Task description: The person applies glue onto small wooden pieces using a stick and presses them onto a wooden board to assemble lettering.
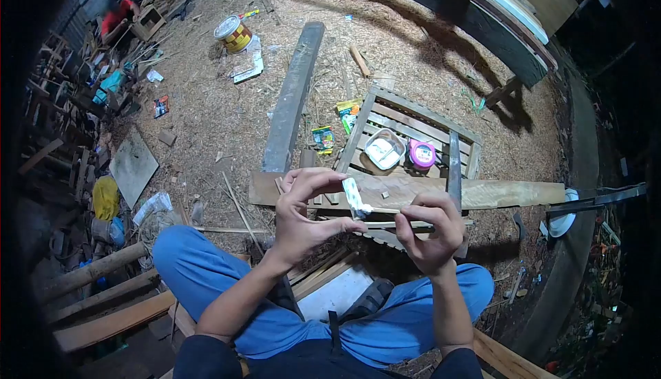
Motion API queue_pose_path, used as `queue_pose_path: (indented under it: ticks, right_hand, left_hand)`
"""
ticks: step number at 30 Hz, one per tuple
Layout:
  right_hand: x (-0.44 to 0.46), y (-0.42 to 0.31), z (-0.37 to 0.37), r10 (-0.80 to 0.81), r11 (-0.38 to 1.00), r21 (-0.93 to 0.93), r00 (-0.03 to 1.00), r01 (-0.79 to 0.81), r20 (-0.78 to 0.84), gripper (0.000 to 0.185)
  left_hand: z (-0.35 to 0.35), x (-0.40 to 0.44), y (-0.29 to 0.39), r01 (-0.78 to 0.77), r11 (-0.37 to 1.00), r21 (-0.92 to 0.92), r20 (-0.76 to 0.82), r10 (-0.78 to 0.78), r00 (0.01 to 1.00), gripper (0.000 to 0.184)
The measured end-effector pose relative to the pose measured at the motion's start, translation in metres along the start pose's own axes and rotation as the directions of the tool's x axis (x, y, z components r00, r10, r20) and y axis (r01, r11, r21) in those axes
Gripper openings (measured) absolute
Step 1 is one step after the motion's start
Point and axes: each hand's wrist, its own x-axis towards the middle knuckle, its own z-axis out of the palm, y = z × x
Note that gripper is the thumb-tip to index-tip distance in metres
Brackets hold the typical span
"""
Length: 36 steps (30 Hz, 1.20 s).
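My left hand [310, 203] grips a small flat piece [352, 193] by its ends, between thumb and fingers. White paste covers much of the side I see. Pinched in my right hand [434, 231] is a thin stick [385, 210], and its paste-coated tip touches the lower part of the piece. Beyond the hands, a square plastic container [384, 150] with white stuff inside stands on a slatted wooden frame [372, 107]. A pink round tub [421, 153] sits just right of it.
A long board [513, 193] lies across in front of me, with a small wooden block [385, 194] on it. Farther off are a dark beam [296, 97], a yellow-red can [234, 35] and a heavy bench [441, 7]. Another person [118, 17] sits far left.
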Motion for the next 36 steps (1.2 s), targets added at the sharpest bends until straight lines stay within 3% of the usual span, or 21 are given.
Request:
queue_pose_path:
  ticks: [3,7,9,12,17,19,26,28,31,36]
  right_hand:
    - [0.000,0.000,0.000,-0.028,1.000,0.006,0.999,0.028,0.025,0.018]
    - [0.000,0.002,-0.004,0.023,1.000,0.007,1.000,-0.023,0.008,0.021]
    - [0.002,-0.001,-0.003,0.121,0.992,0.042,0.992,-0.122,0.020,0.020]
    - [0.004,-0.007,0.000,0.219,0.972,0.071,0.972,-0.225,0.087,0.021]
    - [0.003,-0.004,0.002,0.240,0.964,0.077,0.959,-0.253,0.150,0.016]
    - [0.004,-0.008,0.000,0.322,0.941,0.054,0.935,-0.333,0.149,0.016]
    - [0.005,-0.007,-0.001,0.330,0.933,0.092,0.928,-0.349,0.175,0.016]
    - [0.006,-0.005,-0.008,0.287,0.953,0.010,0.916,-0.301,0.281,0.015]
    - [0.006,-0.004,-0.011,0.282,0.955,0.001,0.909,-0.296,0.306,0.015]
    - [0.011,-0.009,-0.008,0.288,0.955,0.001,0.931,-0.295,0.224,0.014]
  left_hand:
    - [0.002,0.000,-0.001,0.072,0.990,-0.117,-0.049,-0.078,0.996,0.069]
    - [0.000,0.001,0.001,0.077,0.990,-0.120,-0.062,-0.085,0.994,0.070]
    - [-0.002,0.002,0.002,-0.034,0.990,0.134,-0.038,0.039,0.999,0.069]
    - [-0.002,0.002,0.005,-0.143,0.947,0.288,0.016,0.145,0.989,0.068]
    - [-0.002,0.004,0.010,-0.187,0.925,0.331,0.068,0.175,0.982,0.066]
    - [0.000,0.005,0.011,-0.198,0.924,0.326,0.067,0.186,0.980,0.065]
    - [0.000,0.006,0.012,-0.234,0.903,0.361,0.102,0.211,0.972,0.063]
    - [-0.002,0.006,0.011,-0.228,0.907,0.353,0.091,0.209,0.974,0.063]
    - [-0.003,0.007,0.012,-0.204,0.913,0.353,0.070,0.192,0.979,0.063]
    - [-0.003,0.006,0.014,-0.271,0.864,0.424,0.153,0.227,0.962,0.065]
